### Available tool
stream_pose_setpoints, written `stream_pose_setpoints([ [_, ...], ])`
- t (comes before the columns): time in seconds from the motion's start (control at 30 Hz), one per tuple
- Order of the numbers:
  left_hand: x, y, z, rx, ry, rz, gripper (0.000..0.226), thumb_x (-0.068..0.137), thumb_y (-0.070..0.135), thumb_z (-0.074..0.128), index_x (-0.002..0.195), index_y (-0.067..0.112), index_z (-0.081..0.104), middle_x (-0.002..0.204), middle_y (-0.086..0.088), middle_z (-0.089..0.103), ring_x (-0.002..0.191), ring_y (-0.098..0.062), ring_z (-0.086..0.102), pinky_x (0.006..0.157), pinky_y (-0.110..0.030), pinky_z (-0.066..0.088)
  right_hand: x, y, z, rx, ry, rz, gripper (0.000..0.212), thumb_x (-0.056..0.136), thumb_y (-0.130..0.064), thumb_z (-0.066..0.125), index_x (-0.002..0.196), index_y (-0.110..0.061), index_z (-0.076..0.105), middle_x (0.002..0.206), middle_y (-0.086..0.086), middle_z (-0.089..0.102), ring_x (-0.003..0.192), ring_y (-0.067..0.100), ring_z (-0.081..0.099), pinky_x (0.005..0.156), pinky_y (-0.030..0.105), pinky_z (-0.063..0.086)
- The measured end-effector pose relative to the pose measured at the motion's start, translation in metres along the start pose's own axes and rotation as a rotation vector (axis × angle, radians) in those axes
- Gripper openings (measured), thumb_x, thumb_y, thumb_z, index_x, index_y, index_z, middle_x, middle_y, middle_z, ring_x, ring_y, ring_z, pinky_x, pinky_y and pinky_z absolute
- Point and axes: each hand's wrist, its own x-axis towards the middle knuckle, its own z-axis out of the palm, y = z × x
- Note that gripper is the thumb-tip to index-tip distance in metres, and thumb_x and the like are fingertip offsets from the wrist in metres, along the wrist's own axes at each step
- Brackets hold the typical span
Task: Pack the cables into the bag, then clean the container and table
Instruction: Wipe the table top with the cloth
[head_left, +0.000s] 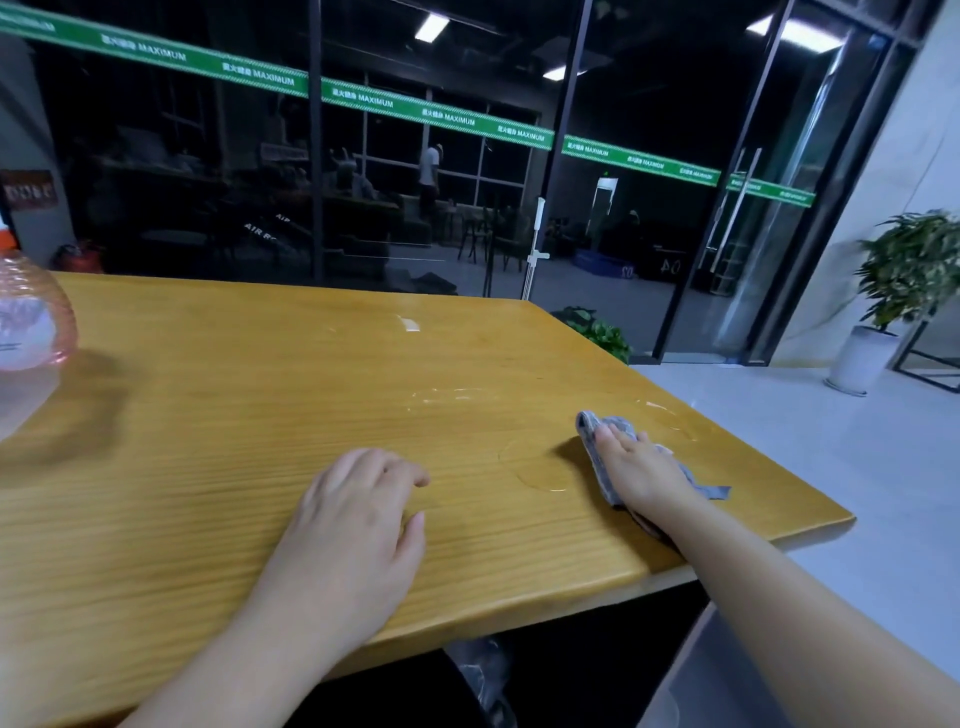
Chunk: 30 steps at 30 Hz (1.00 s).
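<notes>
A wooden table (218, 415) with a yellow-orange finish and fine parallel grain fills the lower view; its near edge is rounded and its right corner juts out over a pale grey floor (810, 441). The right hand (636, 470) lies palm-down on a grey cloth (602, 467) near the table's right edge, fingers stretched out fairly straight and pressing it flat against the wood. The cloth is soft and crumpled, one rolled fold showing beyond the fingertips and a thin ragged tail sticking out to the right of the wrist. Just to the left of the cloth a shallow round film of liquid (540, 465) glistens on the wood, and more thin wet smears (452, 397) shine further back and to the right of the cloth.

The left hand (353, 530) rests on the table near the front edge, well apart from the cloth, with fingers loosely curled and holding nothing.

At the far left edge stands a translucent pink plastic bottle (28, 317), rounded and ribbed, with an orange cap (6, 240) partly cut off by the frame; it casts a blurred shadow on the wood. No cables, bag or container can be made out on the tabletop. Below the front edge something crinkled and clear, like plastic film (483, 675), hangs in the dark.

Behind the table is a dark glass wall (441, 182) crossed by a green band (441, 117) with white lettering. A potted plant (904, 291) in a white cylindrical pot stands at right
</notes>
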Motion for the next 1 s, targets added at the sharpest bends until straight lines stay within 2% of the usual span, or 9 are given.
stream_pose_setpoints([
  [0.13, -0.002, 0.0, 0.0, -0.02, -0.024, -0.013, 0.021, 0.084, 0.031, 0.05, 0.103, 0.026, 0.058, 0.101, 0.014, 0.054, 0.106, -0.013, 0.049, 0.089, -0.034, 0.044, -0.006, -0.011, -0.003, 0.102, -0.071, -0.049, 0.053, 0.103, -0.043, 0.013, 0.15, -0.021, 0.022, 0.159, -0.003, 0.012, 0.147, 0.017, -0.001, 0.116, 0.032, 0.002],
  [0.3, -0.003, 0.001, -0.001, -0.028, -0.029, -0.022, 0.024, 0.086, 0.031, 0.045, 0.107, 0.026, 0.057, 0.105, 0.015, 0.053, 0.11, -0.011, 0.047, 0.093, -0.033, 0.042, -0.012, -0.024, -0.002, 0.191, -0.159, -0.1, 0.055, 0.101, -0.049, 0.014, 0.15, -0.024, 0.022, 0.159, -0.005, 0.012, 0.147, 0.014, -0.002, 0.117, 0.033, 0.001],
  [0.43, -0.004, 0.001, -0.002, -0.026, -0.017, -0.024, 0.025, 0.084, 0.031, 0.048, 0.106, 0.025, 0.058, 0.104, 0.014, 0.056, 0.107, -0.013, 0.05, 0.09, -0.034, 0.045, -0.013, -0.033, 0.003, 0.174, -0.181, -0.145, 0.054, 0.102, -0.048, 0.014, 0.15, -0.023, 0.022, 0.158, -0.008, 0.011, 0.147, 0.012, -0.001, 0.116, 0.031, 0.001],
  [0.57, -0.004, 0.001, -0.003, -0.051, -0.042, -0.026, 0.024, 0.086, 0.028, 0.054, 0.11, 0.025, 0.057, 0.108, 0.014, 0.054, 0.111, -0.012, 0.047, 0.094, -0.033, 0.041, -0.012, -0.042, 0.009, 0.129, -0.18, -0.189, 0.054, 0.102, -0.046, 0.013, 0.15, -0.023, 0.023, 0.158, -0.008, 0.011, 0.147, 0.012, -0.001, 0.116, 0.03, 0.002],
  [0.7, -0.004, 0.002, -0.003, -0.035, -0.021, -0.027, 0.024, 0.086, 0.03, 0.049, 0.108, 0.025, 0.057, 0.106, 0.014, 0.055, 0.108, -0.011, 0.049, 0.092, -0.033, 0.042, -0.006, -0.046, 0.018, 0.047, -0.182, -0.233, 0.054, 0.102, -0.046, 0.01, 0.151, -0.023, 0.019, 0.159, -0.008, 0.009, 0.147, 0.011, -0.004, 0.117, 0.032, -0.001],
  [0.83, -0.004, 0.001, -0.002, -0.008, 0.001, -0.01, 0.036, 0.08, 0.039, 0.032, 0.102, 0.026, 0.059, 0.1, 0.014, 0.057, 0.101, -0.011, 0.052, 0.084, -0.032, 0.047, 0.001, -0.047, 0.028, -0.104, -0.186, -0.275, 0.055, 0.101, -0.046, 0.006, 0.151, -0.024, 0.014, 0.16, -0.007, 0.003, 0.147, 0.014, -0.007, 0.117, 0.033, -0.004],
  [1.0, -0.004, 0.001, -0.001, -0.001, 0.005, -0.013, 0.038, 0.08, 0.04, 0.03, 0.103, 0.027, 0.058, 0.102, 0.015, 0.057, 0.103, -0.011, 0.052, 0.085, -0.031, 0.044, 0.002, -0.048, 0.031, -0.173, -0.187, -0.315, 0.053, 0.101, -0.046, 0.004, 0.151, -0.031, 0.013, 0.16, -0.005, 0.001, 0.147, 0.017, -0.009, 0.118, 0.036, -0.005],
])
